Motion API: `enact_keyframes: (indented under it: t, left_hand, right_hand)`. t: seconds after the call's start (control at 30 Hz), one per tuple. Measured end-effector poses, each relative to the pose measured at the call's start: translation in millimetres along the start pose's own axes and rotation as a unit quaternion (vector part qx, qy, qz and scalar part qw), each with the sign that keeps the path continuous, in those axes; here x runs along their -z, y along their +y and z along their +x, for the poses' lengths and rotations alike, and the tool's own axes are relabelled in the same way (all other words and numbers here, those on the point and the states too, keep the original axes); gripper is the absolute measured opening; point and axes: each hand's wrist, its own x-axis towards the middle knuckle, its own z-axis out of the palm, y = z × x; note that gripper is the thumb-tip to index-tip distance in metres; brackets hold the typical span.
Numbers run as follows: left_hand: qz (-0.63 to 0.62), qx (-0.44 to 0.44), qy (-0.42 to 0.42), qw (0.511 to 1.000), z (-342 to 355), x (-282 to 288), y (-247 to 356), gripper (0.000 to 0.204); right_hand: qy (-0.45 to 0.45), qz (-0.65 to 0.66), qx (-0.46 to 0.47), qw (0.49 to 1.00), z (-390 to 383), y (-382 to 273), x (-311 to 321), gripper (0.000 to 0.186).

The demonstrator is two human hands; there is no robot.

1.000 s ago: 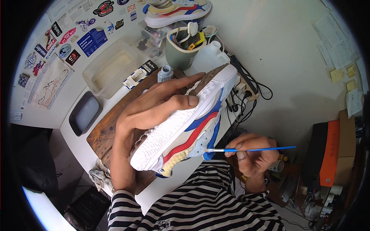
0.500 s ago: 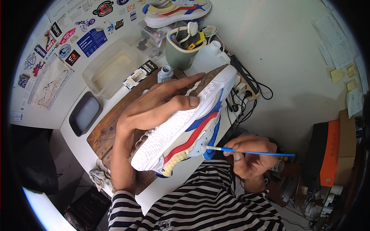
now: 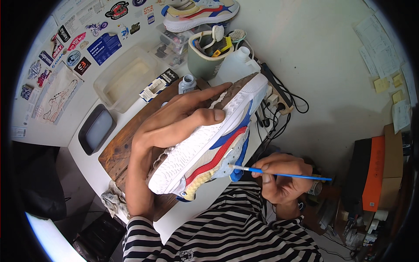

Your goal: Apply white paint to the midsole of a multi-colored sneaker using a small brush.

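Note:
Tilted on its side above the table, a sneaker (image 3: 220, 146) shows its white midsole, brown outsole, and cream, red, blue and pale blue upper. My left hand (image 3: 181, 118) grips it by the sole, thumb on the midsole and fingers stretched over the outsole. Between the closed fingers of my right hand (image 3: 286, 177) is a thin blue paintbrush (image 3: 253, 170). Its light tip meets the pale blue upper near the lacing. Behind the left hand stands a small open bottle (image 3: 187, 82), beside a black-and-white little box (image 3: 158, 86).
A wooden board (image 3: 118, 150) lies on the white table. Around it are a dark tray (image 3: 97, 129), a clear plastic tub (image 3: 102, 83), a green bin (image 3: 200, 63) of brushes, a white jug (image 3: 238, 61) and a power strip (image 3: 279, 87). A matching sneaker (image 3: 200, 19) sits at the back.
The paintbrush tip has shifted slightly left and up along the upper, and my right hand has moved a little left with it. The sneaker and my left hand look still.

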Motion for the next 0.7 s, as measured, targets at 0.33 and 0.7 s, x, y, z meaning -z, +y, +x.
enact_keyframes:
  t: [0.33,0.7]
  left_hand:
    - [-0.001,-0.007,0.002,1.0,-1.2,0.2,-2.1,0.078]
    - [-0.053,-0.05,0.048,0.996,-8.3,13.1,-9.4,0.083]
  right_hand:
    - [0.017,0.047,-0.023,0.998,-4.4,6.6,2.5,0.013]
    - [0.094,0.095,-0.029,0.991,-1.4,17.7,4.1,0.01]
